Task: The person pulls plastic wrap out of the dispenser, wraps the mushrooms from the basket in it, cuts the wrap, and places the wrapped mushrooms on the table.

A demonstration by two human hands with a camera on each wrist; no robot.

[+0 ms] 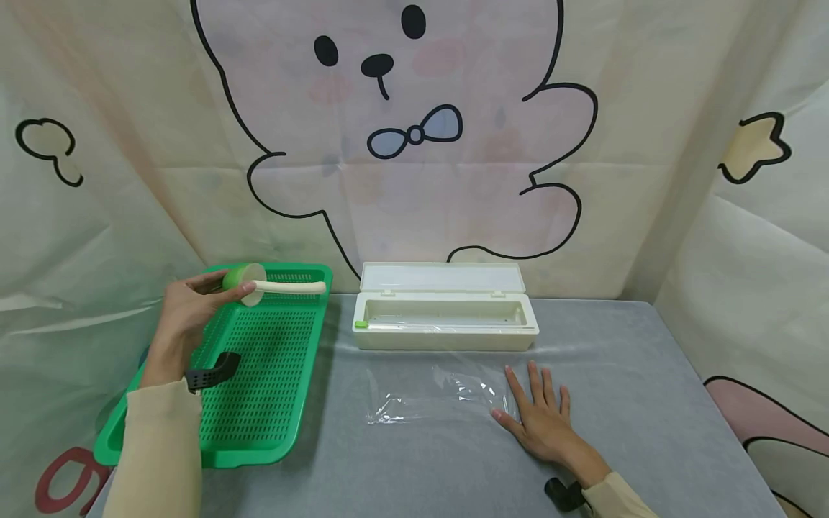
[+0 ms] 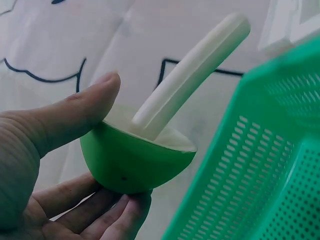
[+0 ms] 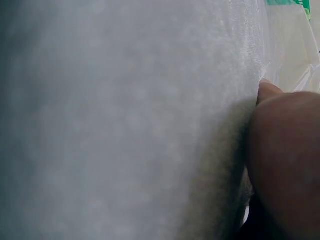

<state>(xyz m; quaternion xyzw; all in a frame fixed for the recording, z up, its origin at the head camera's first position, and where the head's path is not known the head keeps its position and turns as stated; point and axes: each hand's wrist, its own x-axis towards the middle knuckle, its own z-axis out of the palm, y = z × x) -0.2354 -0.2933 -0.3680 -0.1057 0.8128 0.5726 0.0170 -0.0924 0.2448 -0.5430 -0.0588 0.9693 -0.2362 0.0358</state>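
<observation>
My left hand [image 1: 188, 316] pinches a mushroom-shaped piece [image 2: 137, 160] between thumb and fingertips. It has a green domed cap and a long, pale stem [image 2: 195, 72], which points right in the head view. Hand and piece are over the far part of a green perforated basket [image 1: 259, 374]. On the grey cloth, my right hand [image 1: 547, 424] lies flat with its fingers spread. Its thumb and index finger are at the right edge of a sheet of clear cling film [image 1: 427, 399]. In the right wrist view, blurred grey cloth fills most of the picture.
Behind the film stands a white cling film dispenser box [image 1: 447, 339] with its lid [image 1: 443, 277] raised. A small green slider [image 1: 361, 324] sits at its left front. A printed curtain [image 1: 492, 180] hangs behind the table and along both sides.
</observation>
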